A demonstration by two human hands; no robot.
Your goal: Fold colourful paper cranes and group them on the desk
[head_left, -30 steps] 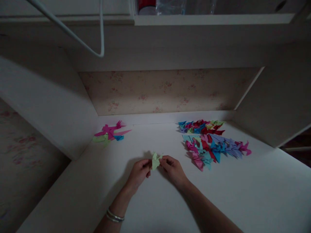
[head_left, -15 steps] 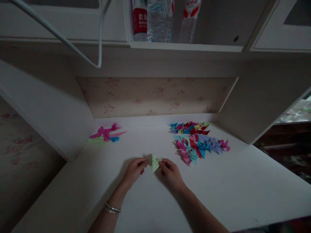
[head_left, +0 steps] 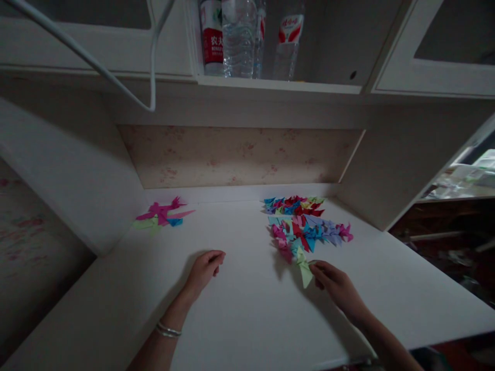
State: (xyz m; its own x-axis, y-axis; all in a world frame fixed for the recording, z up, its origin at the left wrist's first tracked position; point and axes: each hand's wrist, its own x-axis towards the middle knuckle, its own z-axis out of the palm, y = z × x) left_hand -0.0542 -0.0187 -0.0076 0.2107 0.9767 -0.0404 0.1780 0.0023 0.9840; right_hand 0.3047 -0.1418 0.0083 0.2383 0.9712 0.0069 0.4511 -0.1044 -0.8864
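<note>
My right hand pinches a light green folded paper piece and holds it at the near edge of a big pile of folded paper pieces in pink, blue, red, purple and green. My left hand rests on the white desk with its fingers loosely curled and nothing in them. It wears thin bracelets at the wrist. A smaller heap of pink, green and blue folded pieces lies at the far left of the desk.
A shelf above the desk holds plastic water bottles. A white cable hangs at the upper left. White side panels wall the desk in on both sides. A cluttered surface shows to the right.
My left hand has let go of the green paper piece. My right hand has carried it to the right, to the edge of the big pile. The view has turned right.
</note>
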